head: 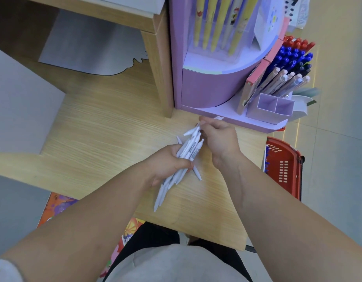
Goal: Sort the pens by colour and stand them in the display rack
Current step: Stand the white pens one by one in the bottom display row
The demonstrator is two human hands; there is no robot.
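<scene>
The rack [206, 88] stands at the table's [106, 127] far right corner, its base reaching the right edge. An upright panel [161, 64] rises from the table just beside the rack, on its left. Standing pens [292, 64] fill the rack's right-hand compartments, and a two-part box [271, 108] sits before them. Before the rack, the left hand [167, 165] holds a bundle of pens [188, 151] over the table. The right hand [220, 139], just behind, pinches the bundle's far end. A basket [284, 165] sits below, off the right edge.

red basket [284, 169] right of wooden table [106, 135] | colourful packaging [58, 204] below
</scene>
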